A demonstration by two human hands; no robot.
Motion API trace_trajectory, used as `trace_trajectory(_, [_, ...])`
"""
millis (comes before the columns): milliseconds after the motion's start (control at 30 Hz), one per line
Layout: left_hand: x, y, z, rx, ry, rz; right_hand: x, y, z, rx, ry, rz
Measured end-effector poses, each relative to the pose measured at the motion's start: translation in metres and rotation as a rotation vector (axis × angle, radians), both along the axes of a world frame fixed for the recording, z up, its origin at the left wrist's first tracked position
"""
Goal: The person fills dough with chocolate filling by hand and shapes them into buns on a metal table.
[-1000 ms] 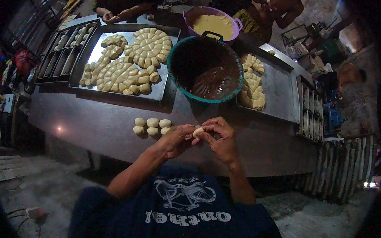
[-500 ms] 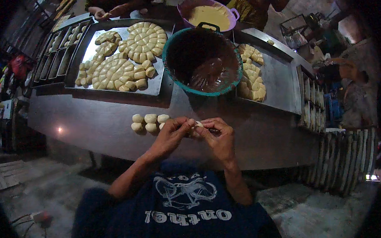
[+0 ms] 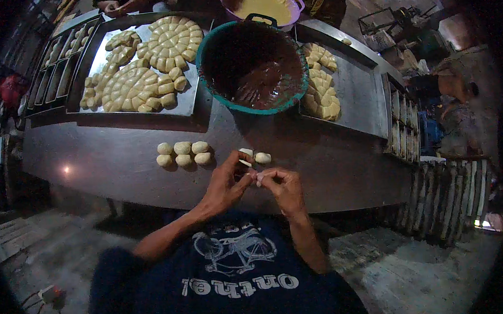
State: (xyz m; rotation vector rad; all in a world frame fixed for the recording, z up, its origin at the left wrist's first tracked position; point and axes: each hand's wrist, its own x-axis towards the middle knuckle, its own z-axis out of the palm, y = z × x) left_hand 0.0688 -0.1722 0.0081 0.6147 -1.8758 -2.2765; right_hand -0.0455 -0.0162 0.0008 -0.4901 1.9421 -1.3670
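Above the near edge of the table, my left hand [image 3: 227,180] and my right hand [image 3: 284,190] meet at their fingertips, both closed in a pinch. A small pale piece of dough [image 3: 259,180] shows between them, partly covered by the fingers. Just beyond lie a rounded dough ball [image 3: 263,157] and another [image 3: 246,152], half hidden by my left fingers. To the left of my hands, several dough balls [image 3: 183,148] sit in two short rows on the dark table [image 3: 115,158].
A teal-rimmed tub [image 3: 302,97] with brown residue stands ahead. Left is a tray [image 3: 185,107] of cut dough rings; right, another tray [image 3: 358,103] with dough. Loaf tins [image 3: 57,82] flank the left tray. A purple basin [image 3: 296,9] holds yellow batter. A person's hands [image 3: 118,7] are across the table.
The view has shifted, so the trays and tub sit farther left and higher. My hands have come nearer to me, and two dough balls on the table beyond them now show.
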Motion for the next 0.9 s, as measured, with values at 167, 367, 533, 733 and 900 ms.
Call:
trace_trajectory(167, [0.005,0.016,-0.023,0.123,0.041,-0.098,0.012,0.010,0.002,-0.078,-0.264,-0.088])
trace_trajectory(367, [-0.006,0.014,-0.047,0.340,0.130,-0.218,-0.011,0.019,-0.004,0.049,-0.299,0.165])
trace_trajectory(533, [-0.012,-0.007,-0.047,0.043,0.247,-0.164,-0.028,0.017,-0.031,0.183,0.117,0.316])
trace_trajectory(733, [0.006,-0.047,-0.046,0.080,0.065,0.050,-0.025,0.018,-0.089,0.075,1.112,0.310])
trace_trajectory(900, [0.026,-0.049,-0.051,0.150,0.038,0.122,-0.020,0.023,-0.096,0.031,0.980,0.284])
